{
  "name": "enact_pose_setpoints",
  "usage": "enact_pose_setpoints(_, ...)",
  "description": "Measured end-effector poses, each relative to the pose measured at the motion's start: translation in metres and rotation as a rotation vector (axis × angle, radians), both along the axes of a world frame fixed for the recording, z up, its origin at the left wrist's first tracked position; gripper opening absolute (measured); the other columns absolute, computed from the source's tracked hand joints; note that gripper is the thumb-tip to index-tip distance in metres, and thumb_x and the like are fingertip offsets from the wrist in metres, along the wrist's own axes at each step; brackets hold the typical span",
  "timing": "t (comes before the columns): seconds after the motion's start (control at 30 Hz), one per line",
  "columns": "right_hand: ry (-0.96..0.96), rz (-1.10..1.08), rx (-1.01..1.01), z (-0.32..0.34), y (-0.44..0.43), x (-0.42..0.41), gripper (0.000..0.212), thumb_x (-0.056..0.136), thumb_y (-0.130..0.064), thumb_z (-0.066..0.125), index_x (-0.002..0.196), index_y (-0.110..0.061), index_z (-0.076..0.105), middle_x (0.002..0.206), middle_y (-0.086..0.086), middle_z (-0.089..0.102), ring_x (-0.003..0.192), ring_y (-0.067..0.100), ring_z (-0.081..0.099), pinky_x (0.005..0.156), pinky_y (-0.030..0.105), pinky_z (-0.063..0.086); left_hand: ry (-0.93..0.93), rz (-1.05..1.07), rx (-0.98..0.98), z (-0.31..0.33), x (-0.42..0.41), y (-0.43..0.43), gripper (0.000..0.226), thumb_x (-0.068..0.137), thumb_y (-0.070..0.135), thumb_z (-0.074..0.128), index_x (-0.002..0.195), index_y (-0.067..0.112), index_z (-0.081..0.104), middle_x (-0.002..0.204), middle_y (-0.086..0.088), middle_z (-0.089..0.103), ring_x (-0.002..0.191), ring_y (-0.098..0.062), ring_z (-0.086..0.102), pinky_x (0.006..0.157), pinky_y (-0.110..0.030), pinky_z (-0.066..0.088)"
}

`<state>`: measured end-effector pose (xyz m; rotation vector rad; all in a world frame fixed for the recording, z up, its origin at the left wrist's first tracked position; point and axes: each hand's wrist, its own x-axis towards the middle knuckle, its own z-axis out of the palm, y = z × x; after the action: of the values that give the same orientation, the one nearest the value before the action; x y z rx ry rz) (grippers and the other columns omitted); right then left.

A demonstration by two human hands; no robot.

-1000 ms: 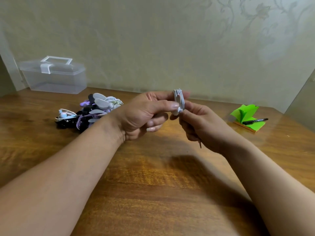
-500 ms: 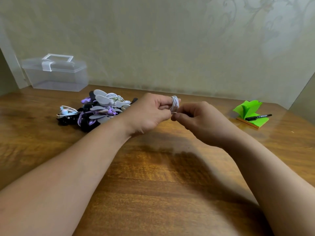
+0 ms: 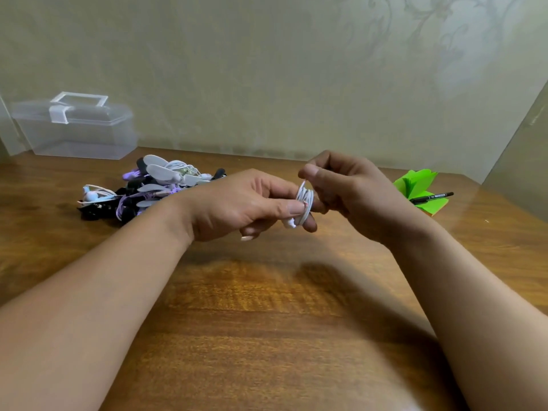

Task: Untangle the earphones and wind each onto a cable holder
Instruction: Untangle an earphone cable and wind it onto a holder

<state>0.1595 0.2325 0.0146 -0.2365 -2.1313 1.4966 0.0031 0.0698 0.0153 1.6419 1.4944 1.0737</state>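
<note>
A small coil of white earphone cable (image 3: 305, 200) is held in the air above the middle of the wooden table (image 3: 267, 321). My left hand (image 3: 243, 203) grips it from the left, thumb across the coil and a white earbud showing just below. My right hand (image 3: 350, 191) meets the coil from the right with curled fingers that pinch the cable. Whether a holder sits inside the coil is hidden. A pile of wound earphones and holders (image 3: 148, 188), white, black and purple, lies on the table to the left behind my left wrist.
A clear plastic box with a lid handle (image 3: 74, 126) stands at the back left by the wall. A green sticky-note pad (image 3: 421, 188) with a black pen (image 3: 433, 197) lies at the right. The wall runs close behind.
Both hands have turned the coil and dropped slightly; my right hand has risen above the coil and its thumb now points up. The view has shifted a little.
</note>
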Motion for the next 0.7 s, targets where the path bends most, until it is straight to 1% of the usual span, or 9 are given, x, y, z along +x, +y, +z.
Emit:
enact_pose_setpoints(0.07,0.019,0.099,-0.152,-0.006,0.003,-0.003,0.016,0.097,-0.027,0.070,0.090,-0.012,0.070,0.073,0.007,0.056,0.067,0.025,0.049,0.065,0.037,0.045,-0.133,-0.030,0.036,0.001,-0.003,0.001,0.025,0.102,0.022,0.056,0.119,0.014,0.073,0.111,-0.006,0.076,0.050,-0.014,0.038,0.048,-0.023,0.043)
enact_pose_setpoints(0.13,0.011,0.127,-0.167,-0.009,0.002,-0.005,0.020,0.097,-0.031,0.067,0.094,-0.011,0.071,0.078,0.009,0.061,0.072,0.024,0.054,0.069,0.034,0.050,-0.238,-0.002,0.077,-0.001,-0.005,0.002,0.026,0.099,0.023,0.058,0.117,0.018,0.075,0.112,-0.009,0.075,0.061,-0.013,0.049,0.059,-0.023,0.050)
enact_pose_setpoints(0.23,0.013,0.063,-0.142,-0.012,-0.002,-0.009,0.021,0.099,-0.027,0.062,0.101,-0.008,0.072,0.089,0.007,0.070,0.085,0.020,0.064,0.078,0.033,0.055,-0.324,0.082,0.114,-0.005,-0.009,0.006,0.027,0.098,0.022,0.058,0.120,0.016,0.075,0.111,-0.010,0.076,0.095,-0.022,0.061,0.084,-0.030,0.055)
enact_pose_setpoints(0.33,0.013,0.008,-0.113,-0.014,-0.001,-0.011,0.018,0.102,-0.022,0.062,0.104,-0.010,0.075,0.096,0.009,0.073,0.092,0.023,0.064,0.087,0.041,0.052,-0.345,0.122,0.125,-0.008,-0.006,0.009,0.027,0.099,0.018,0.058,0.121,0.012,0.073,0.115,-0.014,0.076,0.111,-0.025,0.062,0.111,-0.044,0.045)
enact_pose_setpoints(0.4,0.017,-0.022,-0.102,-0.013,-0.001,-0.010,0.019,0.096,-0.025,0.068,0.108,-0.012,0.075,0.099,0.009,0.074,0.092,0.022,0.064,0.086,0.041,0.051,-0.328,0.148,0.153,-0.008,-0.003,0.010,0.027,0.102,0.014,0.055,0.122,0.006,0.071,0.116,-0.016,0.075,0.112,-0.021,0.065,0.115,-0.044,0.042)
enact_pose_setpoints(0.47,0.032,-0.064,-0.069,-0.012,-0.002,-0.009,0.016,0.094,-0.026,0.072,0.105,-0.014,0.076,0.097,0.006,0.075,0.090,0.018,0.064,0.084,0.040,0.049,-0.353,0.167,0.157,-0.007,-0.002,0.011,0.029,0.104,0.013,0.051,0.126,0.000,0.067,0.114,-0.016,0.075,0.112,-0.018,0.066,0.115,-0.043,0.042)
enact_pose_setpoints(0.53,0.036,-0.096,-0.029,-0.011,-0.003,-0.009,0.010,0.097,-0.023,0.072,0.101,-0.015,0.077,0.093,0.003,0.075,0.086,0.015,0.063,0.082,0.038,0.047,-0.426,0.165,0.130,-0.007,-0.002,0.013,0.030,0.105,0.014,0.049,0.127,0.000,0.064,0.107,-0.012,0.074,0.109,-0.017,0.066,0.116,-0.047,0.040)
enact_pose_setpoints(0.63,0.019,-0.103,-0.008,-0.010,-0.002,-0.009,0.008,0.098,-0.018,0.071,0.100,-0.013,0.077,0.088,0.005,0.073,0.081,0.015,0.061,0.079,0.037,0.045,-0.568,0.117,0.105,-0.007,0.000,0.013,0.023,0.107,0.014,0.046,0.119,0.003,0.063,0.092,-0.008,0.065,0.093,-0.015,0.065,0.115,-0.053,0.042)
enact_pose_setpoints(0.7,0.009,-0.117,0.010,-0.011,-0.004,-0.010,0.007,0.099,-0.016,0.070,0.099,-0.012,0.076,0.085,0.006,0.072,0.080,0.016,0.062,0.076,0.036,0.046,-0.637,0.115,0.102,-0.007,0.001,0.014,0.019,0.108,0.013,0.043,0.114,0.002,0.058,0.086,-0.008,0.057,0.090,-0.020,0.062,0.111,-0.055,0.047)
